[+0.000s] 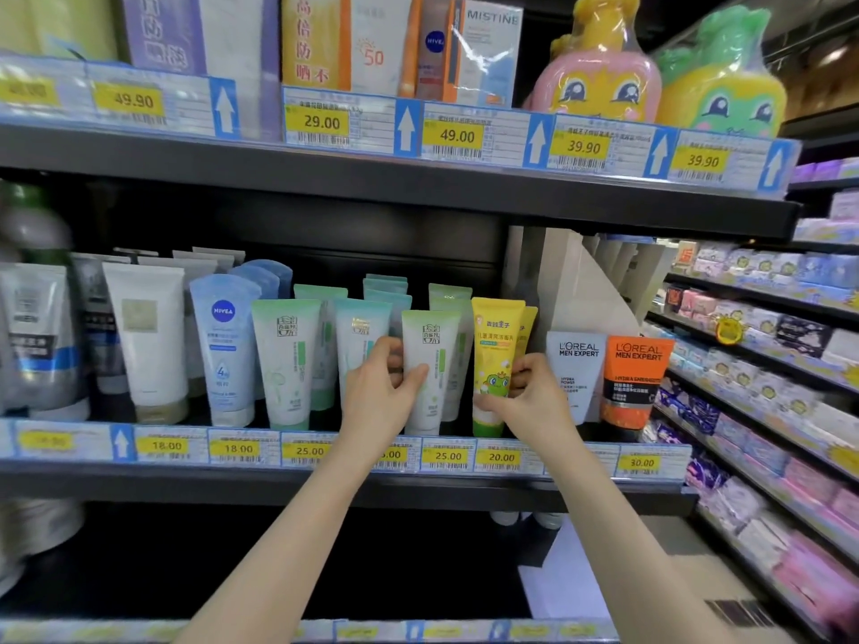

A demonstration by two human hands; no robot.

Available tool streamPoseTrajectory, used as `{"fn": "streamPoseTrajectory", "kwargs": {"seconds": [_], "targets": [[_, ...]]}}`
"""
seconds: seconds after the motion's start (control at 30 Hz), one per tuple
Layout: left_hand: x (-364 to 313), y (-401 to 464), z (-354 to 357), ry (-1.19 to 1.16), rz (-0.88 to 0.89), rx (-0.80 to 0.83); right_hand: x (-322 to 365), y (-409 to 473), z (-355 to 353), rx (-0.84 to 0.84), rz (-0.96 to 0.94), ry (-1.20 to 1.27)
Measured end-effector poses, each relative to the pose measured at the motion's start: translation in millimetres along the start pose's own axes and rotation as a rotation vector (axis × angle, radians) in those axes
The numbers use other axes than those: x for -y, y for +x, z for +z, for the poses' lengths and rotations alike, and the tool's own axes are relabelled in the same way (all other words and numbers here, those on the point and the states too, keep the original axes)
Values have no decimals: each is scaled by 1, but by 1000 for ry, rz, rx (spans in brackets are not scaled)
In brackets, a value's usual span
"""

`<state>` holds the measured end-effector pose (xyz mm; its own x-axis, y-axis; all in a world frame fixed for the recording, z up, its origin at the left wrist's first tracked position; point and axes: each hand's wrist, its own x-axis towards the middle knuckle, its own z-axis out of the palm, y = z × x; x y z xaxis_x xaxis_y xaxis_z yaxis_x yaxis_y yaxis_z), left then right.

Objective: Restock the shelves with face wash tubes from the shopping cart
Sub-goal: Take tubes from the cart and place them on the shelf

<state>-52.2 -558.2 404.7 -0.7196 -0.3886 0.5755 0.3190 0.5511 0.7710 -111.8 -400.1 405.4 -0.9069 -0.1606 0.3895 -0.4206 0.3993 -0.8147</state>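
Observation:
On the middle shelf [325, 481] stand rows of face wash tubes. My left hand [379, 392] grips a white tube with a green top [430, 364], thumb across its front, upright at the shelf's front edge. Right beside it, my right hand [534, 395] holds a yellow tube with a frog picture [495, 360], fingers wrapped around its right side and lower part. More green and white tubes [286, 360] stand to the left and behind. The shopping cart is out of view.
A Nivea tube [223, 346] and white and grey tubes fill the shelf's left. Two L'Oreal Men Expert tubes [634, 378] stand at the right. The upper shelf [418, 188] overhangs closely, holding boxes and character bottles. Another packed shelving unit [767, 388] runs along the right.

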Motion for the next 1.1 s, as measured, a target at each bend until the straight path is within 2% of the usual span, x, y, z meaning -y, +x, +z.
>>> {"fn": "streamPoseTrajectory", "kwargs": {"seconds": [0.27,0.47,0.53,0.67,0.77,0.9,1.1], "targets": [[-1,-3,1,-8,16,-21,-1,0,0,21,13,-78],[3,-8,-3,85,80,-51,-3,0,1,16,17,-91],[8,-15,-7,184,134,-56,-3,-1,1,13,17,-86],[19,-38,-9,586,366,-120,-1,-1,2,2,17,-89],[30,-54,-6,746,457,-117,-1,-1,3,-4,22,-101],[45,-70,-1,854,473,-40,-1,-2,3,-8,23,-123],[48,-76,-1,888,451,-9,0,-4,5,-5,10,-192]]}}
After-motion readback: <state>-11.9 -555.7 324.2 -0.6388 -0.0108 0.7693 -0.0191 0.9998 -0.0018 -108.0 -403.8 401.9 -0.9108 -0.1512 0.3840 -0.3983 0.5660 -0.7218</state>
